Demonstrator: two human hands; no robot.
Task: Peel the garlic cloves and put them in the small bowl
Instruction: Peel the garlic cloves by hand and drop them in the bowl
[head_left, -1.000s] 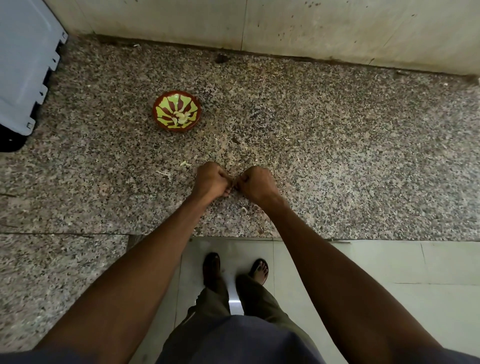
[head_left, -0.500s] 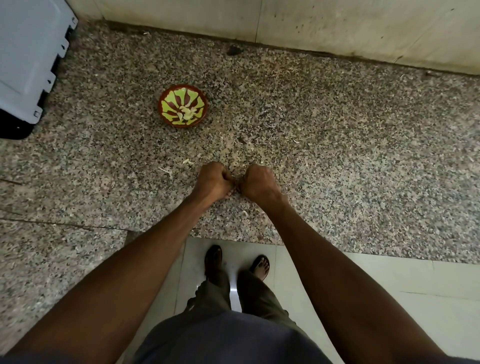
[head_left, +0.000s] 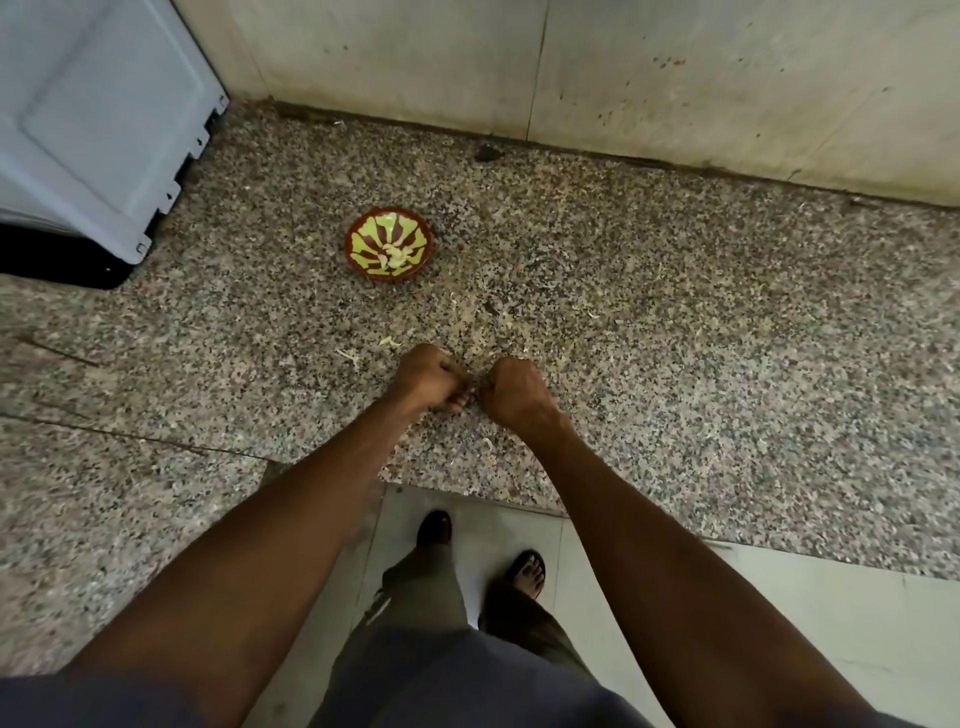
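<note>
Speckled granite table (head_left: 675, 332) fills most of the head view, grey-brown, backed by a pale tiled wall (head_left: 675, 78). Small bowl (head_left: 389, 251): red-brown rim, yellow-green pattern inside, upright on the table, left of centre and nearer the wall than the hands. Pale peeled garlic cloves (head_left: 396, 254) lie in a small heap at the bottom of the bowl; count cannot be told.

Left hand (head_left: 429, 378) and right hand (head_left: 511, 391) are close together above the table's near part, knuckles up, fingers of both curled in tight. Fingertips of the two hands meet at the narrow gap between them. Whatever they pinch there is hidden by the fingers; a clove cannot be made out, so whether either hand holds one cannot be told. Hands are well apart from the bowl, which sits beyond them and slightly to the left.

Thin pale garlic skin scraps (head_left: 389, 341) lie on the table just beyond the left hand, with more flecks scattered around both hands.

Grey-white appliance (head_left: 93, 119) with a black base stands on the table at the far left. Below the table edge: light floor tiles (head_left: 805, 623), two feet in dark sandals (head_left: 527, 569), olive trousers.
</note>
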